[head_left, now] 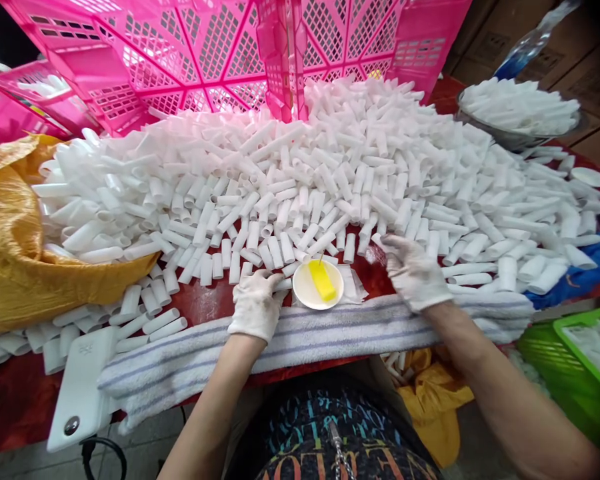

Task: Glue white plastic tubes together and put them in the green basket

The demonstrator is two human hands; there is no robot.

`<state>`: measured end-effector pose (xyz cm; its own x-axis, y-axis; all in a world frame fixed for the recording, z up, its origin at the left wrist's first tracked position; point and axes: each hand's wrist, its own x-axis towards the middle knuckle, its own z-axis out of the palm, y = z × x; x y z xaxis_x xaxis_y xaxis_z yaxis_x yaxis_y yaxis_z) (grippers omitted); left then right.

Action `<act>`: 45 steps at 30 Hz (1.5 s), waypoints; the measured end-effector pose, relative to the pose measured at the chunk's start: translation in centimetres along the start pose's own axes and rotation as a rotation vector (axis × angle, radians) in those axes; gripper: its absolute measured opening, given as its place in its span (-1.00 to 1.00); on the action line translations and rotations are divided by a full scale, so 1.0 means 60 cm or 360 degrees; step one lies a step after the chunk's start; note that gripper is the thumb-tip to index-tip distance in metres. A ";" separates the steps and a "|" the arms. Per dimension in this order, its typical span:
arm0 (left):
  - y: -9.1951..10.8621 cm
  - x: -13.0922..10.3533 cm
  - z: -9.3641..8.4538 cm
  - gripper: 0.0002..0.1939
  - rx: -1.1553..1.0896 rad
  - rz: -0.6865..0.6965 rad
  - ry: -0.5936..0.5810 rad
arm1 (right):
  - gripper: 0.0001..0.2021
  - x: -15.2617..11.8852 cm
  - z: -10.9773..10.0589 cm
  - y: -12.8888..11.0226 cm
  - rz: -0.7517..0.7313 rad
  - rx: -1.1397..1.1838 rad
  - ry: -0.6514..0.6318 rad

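Observation:
My left hand, in a white glove, has thumb and fingers closed around a short white plastic tube beside the bowl. My right hand, also gloved, reaches to the near edge of the pile of white tubes. Its fingers are stretched forward, close to a small crumpled, see-through piece whose kind I cannot make out. Between my hands stands a small white bowl with a yellow block in it. A thin clear plastic sheet lies against the bowl's right side.
A striped towel runs along the table's front edge. A white power bank lies left, below a yellow sack. Pink baskets stand behind the pile. A tube-filled metal bowl and a green basket are right.

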<state>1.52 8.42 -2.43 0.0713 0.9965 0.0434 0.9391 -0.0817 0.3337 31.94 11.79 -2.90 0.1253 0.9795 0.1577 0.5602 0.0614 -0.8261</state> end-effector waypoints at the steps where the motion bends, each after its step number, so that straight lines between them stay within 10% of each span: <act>1: -0.001 0.000 0.001 -0.78 -0.0042 0.0010 0.0015 | -0.59 -0.010 -0.003 -0.008 0.0029 0.0127 0.0018; 7: -0.005 -0.008 0.003 -0.71 -0.0296 -0.0089 0.0192 | -0.46 -0.034 0.045 -0.065 0.0616 0.0792 -0.0678; 15: 0.008 -0.014 -0.003 -0.68 -0.0525 -0.0193 0.0314 | -0.63 -0.031 0.092 -0.022 -0.0062 0.0655 -0.0512; 23: 0.028 -0.017 0.004 -0.59 -0.1298 -0.0443 0.0049 | -0.67 -0.048 0.082 -0.033 0.0006 0.0712 -0.0578; 45: 0.028 -0.035 -0.005 -0.69 -0.1278 -0.0434 -0.0015 | -0.87 -0.088 0.064 -0.031 -0.0284 0.0560 -0.0490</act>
<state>2.88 6.19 -1.69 -0.1170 0.9829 -0.1422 0.4005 0.1777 0.8989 27.10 7.27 -4.26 -0.2247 0.9558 0.1898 0.2340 0.2420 -0.9416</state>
